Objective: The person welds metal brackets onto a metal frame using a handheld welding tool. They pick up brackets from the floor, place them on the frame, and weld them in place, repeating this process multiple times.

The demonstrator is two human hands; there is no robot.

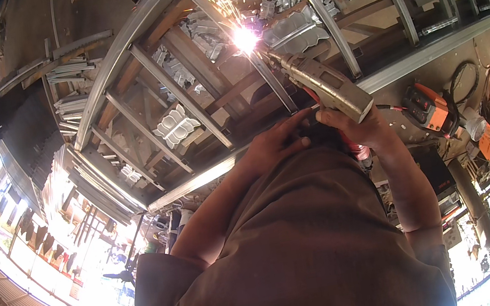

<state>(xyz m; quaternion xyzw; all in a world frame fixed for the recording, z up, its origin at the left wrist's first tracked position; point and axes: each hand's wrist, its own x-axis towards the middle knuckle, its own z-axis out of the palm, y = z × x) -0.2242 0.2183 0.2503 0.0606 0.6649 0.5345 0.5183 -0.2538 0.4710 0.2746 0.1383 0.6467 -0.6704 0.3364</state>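
My right hand (359, 127) grips a boxy metal welding gun (325, 85), its nozzle pointing up and left. At the tip burns a bright welding arc (246, 40), throwing sparks (221, 5) upward. The glare hides the exact joint, which lies along a square-tube crossbar (273, 82) of a ladder-like metal frame (191, 178). My left hand (279, 140) is just left of the gun's grip, near the frame's close rail. Its index finger is stretched out, the fingers are apart, and nothing is in it. Whether it touches the rail is unclear.
Stamped metal pieces (295, 29) lie beneath and beyond the frame, among brown steel beams (196, 59). An orange and black machine (428, 109) with cables stands on the floor at right. Stacked metal lengths (106, 184) are at left, with bundled bars (73, 103) farther back.
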